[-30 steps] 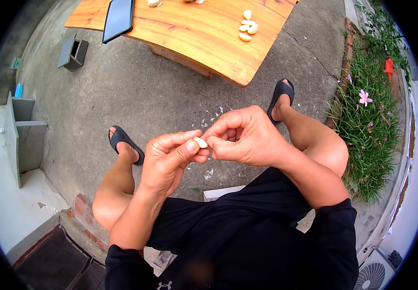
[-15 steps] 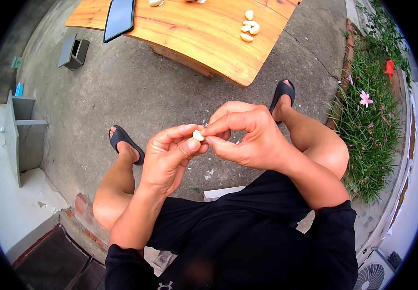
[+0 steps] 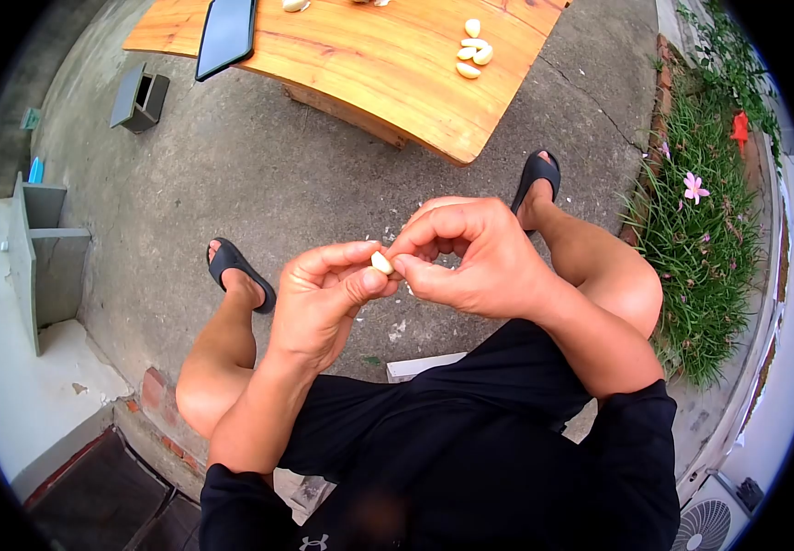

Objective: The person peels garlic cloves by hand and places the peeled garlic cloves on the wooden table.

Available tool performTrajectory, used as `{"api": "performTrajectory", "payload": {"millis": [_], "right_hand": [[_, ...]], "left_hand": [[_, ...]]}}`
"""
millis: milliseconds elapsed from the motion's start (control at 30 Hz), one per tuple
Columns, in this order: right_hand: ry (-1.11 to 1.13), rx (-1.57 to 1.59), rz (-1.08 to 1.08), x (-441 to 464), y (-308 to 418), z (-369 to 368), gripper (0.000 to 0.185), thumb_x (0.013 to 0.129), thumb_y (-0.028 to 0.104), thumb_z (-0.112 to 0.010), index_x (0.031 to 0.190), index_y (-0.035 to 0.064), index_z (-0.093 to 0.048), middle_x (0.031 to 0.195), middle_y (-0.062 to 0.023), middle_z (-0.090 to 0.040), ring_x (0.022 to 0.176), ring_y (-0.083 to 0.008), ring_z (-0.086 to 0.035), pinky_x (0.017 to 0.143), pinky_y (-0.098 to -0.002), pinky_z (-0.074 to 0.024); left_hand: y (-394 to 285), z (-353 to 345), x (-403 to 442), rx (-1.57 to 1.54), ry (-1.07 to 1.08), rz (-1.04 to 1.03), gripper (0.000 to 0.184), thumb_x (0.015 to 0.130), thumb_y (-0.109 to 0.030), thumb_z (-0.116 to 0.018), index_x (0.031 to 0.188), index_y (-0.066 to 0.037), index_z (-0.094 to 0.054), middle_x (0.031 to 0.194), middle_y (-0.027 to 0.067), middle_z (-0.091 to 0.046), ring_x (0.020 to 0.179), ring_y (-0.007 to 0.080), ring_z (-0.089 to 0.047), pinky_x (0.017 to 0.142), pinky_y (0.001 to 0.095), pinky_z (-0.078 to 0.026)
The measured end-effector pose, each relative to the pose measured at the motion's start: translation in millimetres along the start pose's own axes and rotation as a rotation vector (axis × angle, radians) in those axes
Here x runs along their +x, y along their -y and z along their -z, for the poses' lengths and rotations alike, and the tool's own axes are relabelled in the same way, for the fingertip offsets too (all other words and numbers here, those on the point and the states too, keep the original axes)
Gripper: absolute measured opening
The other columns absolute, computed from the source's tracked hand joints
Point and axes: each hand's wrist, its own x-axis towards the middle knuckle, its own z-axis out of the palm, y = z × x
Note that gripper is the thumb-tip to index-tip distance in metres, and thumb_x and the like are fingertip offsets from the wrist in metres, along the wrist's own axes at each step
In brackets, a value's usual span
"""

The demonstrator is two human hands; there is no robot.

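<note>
"Clove (image 3: 381,264) first: where is it, and what has it?"

"In the air over the ground (image 3: 167,184), short of the table (image 3: 369,83). The left hand (image 3: 317,298) holds it between thumb and fingertips; the right hand (image 3: 480,257) is narrowed to a pinch on its right-hand end."

"Any skin in that pinch?"

"I cannot tell; the fingertips hide it."

"What could go wrong?"

"It looks small and smooth, so a hard tug by the right hand could pop it out of the left. It would probably drop to the ground, near the pale flecks (image 3: 398,329)."

"And on the table?"

"The tablet (image 3: 227,37) juts over the near edge, well left of the near right corner. A bump there could tip it off, I'd judge. Five cloves (image 3: 482,56) lie bunched near the right edge; being rounded, one could roll off if the table were jolted."

"Anything farther?"

"A lone clove (image 3: 295,5), just right of the tablet and well apart from the five, less at risk."
</note>
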Motion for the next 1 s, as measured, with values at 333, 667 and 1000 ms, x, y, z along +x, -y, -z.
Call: {"api": "performTrajectory", "payload": {"millis": [333, 667, 1000], "right_hand": [[0.090, -0.025, -0.017, 0.0, 1.5, 6.2, 0.013, 0.081, -0.002, -0.075, 0.094, -0.0002, -0.077, 0.085, -0.0061, -0.069, 0.078, -0.0088, -0.064, 0.068, -0.0232, -0.0493], [0.092, 0.062, -0.102, -2.7, -0.1, 4.4, 0.011, 0.083, -0.001, -0.075, 0.094, 0.0008, -0.077, 0.087, -0.0055, -0.070, 0.077, -0.0083, -0.063, 0.067, -0.0232, -0.0496], [0.106, 0.052, -0.115, -2.7, -2.6, 5.8, 0.009, 0.084, 0.000, -0.075, 0.093, 0.0014, -0.078, 0.085, -0.0040, -0.070, 0.075, -0.0068, -0.062, 0.064, -0.0217, -0.0468]], "left_hand": [[-0.6, 5.8, -0.9, -0.164, 0.023, 0.160, 0.025, 0.091, 0.002, -0.071, 0.115, -0.005, -0.071, 0.107, 0.0158, -0.074, 0.095, 0.0227, -0.074, 0.086, 0.0333, -0.063], [2.7, 7.0, 0.3, -0.164, 0.041, 0.156, 0.023, 0.090, 0.002, -0.072, 0.112, -0.005, -0.072, 0.106, 0.0154, -0.074, 0.094, 0.0223, -0.074, 0.087, 0.0338, -0.062], [1.2, 5.9, -1.5, -0.182, 0.029, 0.194, 0.023, 0.091, 0.002, -0.072, 0.112, -0.006, -0.072, 0.106, 0.0159, -0.074, 0.094, 0.0232, -0.074, 0.086, 0.0332, -0.063]]}}
